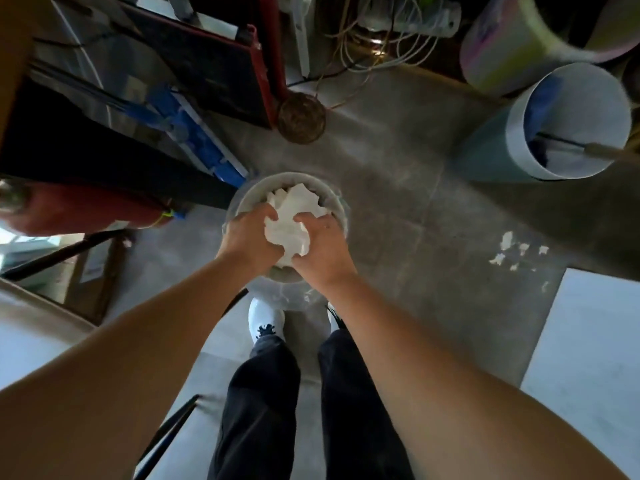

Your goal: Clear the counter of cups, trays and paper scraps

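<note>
A crumpled wad of white paper [294,216] fills the mouth of a round grey bin [332,199] that stands on the floor just ahead of my feet. My left hand [251,237] grips the wad from the left and my right hand [322,247] grips it from the right, both pressed down on it inside the bin's rim. What lies under the paper is hidden. Several small white paper scraps [512,251] lie on the concrete floor to the right of the bin.
A blue-and-white cylindrical bin [519,140] lies tilted at the right. A brown woven ball [301,117] sits beyond the grey bin. A blue mop head [204,140], a red extinguisher [86,209] and dark shelving crowd the left. Cables tangle at the top.
</note>
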